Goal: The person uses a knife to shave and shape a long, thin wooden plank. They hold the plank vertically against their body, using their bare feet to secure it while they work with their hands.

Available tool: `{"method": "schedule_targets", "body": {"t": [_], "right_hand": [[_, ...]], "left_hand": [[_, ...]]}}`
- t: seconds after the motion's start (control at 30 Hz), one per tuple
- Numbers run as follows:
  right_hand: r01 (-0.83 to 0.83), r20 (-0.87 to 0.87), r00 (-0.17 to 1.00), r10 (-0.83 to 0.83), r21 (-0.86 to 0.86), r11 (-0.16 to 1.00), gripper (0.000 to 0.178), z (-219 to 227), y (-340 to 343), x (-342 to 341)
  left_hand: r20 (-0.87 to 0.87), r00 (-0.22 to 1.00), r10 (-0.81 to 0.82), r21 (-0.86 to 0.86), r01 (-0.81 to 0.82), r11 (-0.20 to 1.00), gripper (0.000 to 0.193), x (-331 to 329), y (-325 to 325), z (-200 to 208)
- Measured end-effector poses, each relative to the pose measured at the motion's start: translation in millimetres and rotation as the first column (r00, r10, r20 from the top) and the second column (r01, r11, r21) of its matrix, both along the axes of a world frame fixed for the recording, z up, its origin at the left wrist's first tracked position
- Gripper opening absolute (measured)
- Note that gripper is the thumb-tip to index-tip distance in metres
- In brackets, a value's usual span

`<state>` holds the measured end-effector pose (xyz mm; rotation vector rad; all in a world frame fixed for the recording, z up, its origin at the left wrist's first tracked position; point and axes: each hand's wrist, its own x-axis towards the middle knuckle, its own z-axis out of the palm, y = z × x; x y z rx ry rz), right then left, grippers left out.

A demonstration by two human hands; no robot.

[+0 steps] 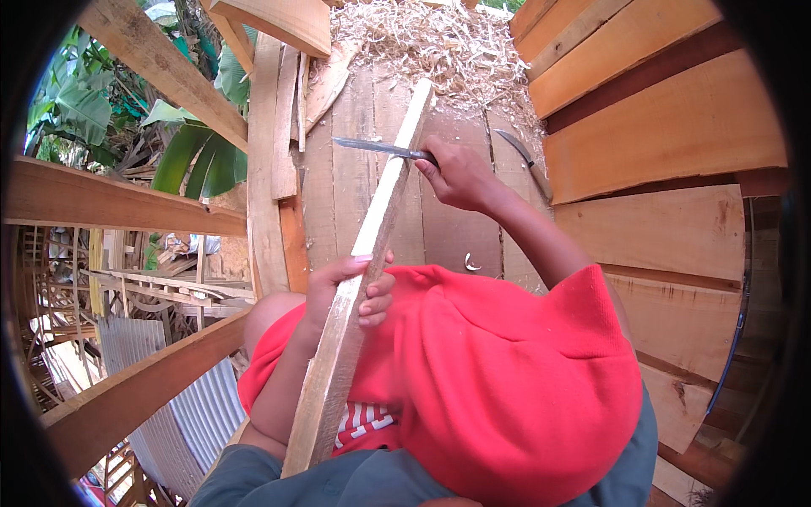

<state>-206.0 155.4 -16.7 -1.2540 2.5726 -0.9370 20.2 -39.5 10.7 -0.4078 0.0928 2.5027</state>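
A long squared wooden stick (359,304) slants from my lap up and away to the far middle, its upper face pale and freshly shaved. My left hand (348,291) wraps round it near its middle. In my right hand (459,176) is the dark handle of a knife (367,146). The knife's blade lies crosswise over the stick's far part and points left. Whether the edge bites into the wood cannot be made out.
Curly wood shavings (439,46) pile up at the far end of the plank floor (456,228). A curved blade with a wooden handle (528,165) lies right of my right hand. Plank walling (650,135) rises on the right; wooden rails (127,198) and corrugated sheets (182,406) stand left.
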Motion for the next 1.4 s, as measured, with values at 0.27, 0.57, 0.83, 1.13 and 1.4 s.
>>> {"method": "schedule_targets", "body": {"t": [0.27, 0.57, 0.83, 1.13, 1.4], "right_hand": [[0.363, -0.083, 0.931, -0.355, 0.142, 0.921, 0.034, -50, 18, -20], [0.261, -0.018, 0.964, -0.266, 0.27, 0.927, 0.039, -53, 46, -44], [0.061, 0.031, 0.997, -0.074, 0.307, 0.95, 0.042, -23, 50, -28], [-0.084, 0.035, 0.996, 0.077, 0.339, 0.937, 0.042, -20, 51, -28], [0.055, -0.079, 0.997, -0.018, 0.492, 0.869, 0.042, 7, 38, -56]], "left_hand": [[-0.036, 0.999, 0.038, 0.185, -0.031, 0.982, 0.044, -3, 7, -7], [0.002, 0.999, 0.052, 0.348, -0.049, 0.936, 0.045, 1, 29, -8], [0.031, 0.999, 0.044, 0.362, -0.052, 0.931, 0.048, 4, 45, -7], [0.051, 0.998, 0.027, 0.362, -0.043, 0.931, 0.046, 8, 54, -5], [0.089, 0.996, 0.006, 0.276, -0.031, 0.961, 0.045, 10, 52, 0]]}}
